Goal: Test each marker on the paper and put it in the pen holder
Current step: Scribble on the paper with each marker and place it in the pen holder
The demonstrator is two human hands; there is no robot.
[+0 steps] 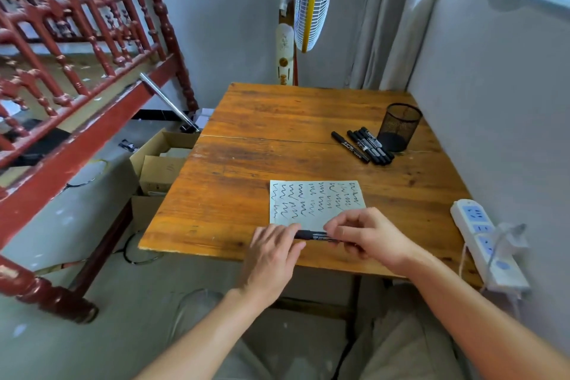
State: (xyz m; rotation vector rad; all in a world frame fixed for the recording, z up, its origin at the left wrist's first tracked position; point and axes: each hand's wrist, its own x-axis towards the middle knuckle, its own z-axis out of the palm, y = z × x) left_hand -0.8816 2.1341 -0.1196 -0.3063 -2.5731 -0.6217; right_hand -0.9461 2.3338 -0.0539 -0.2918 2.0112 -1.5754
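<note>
Head view: the marker point(317, 236) is clamped in both grips, left hand point(271, 253) and right hand point(370, 241); it should be uncapped with a straight pull over the paper point(296, 203).

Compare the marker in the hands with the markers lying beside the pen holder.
The held marker is gripped at both ends by the left hand and right hand, level over the paper's near edge; the loose markers lie untouched on the table, angled, by the pen holder. All are black with white print.
</note>
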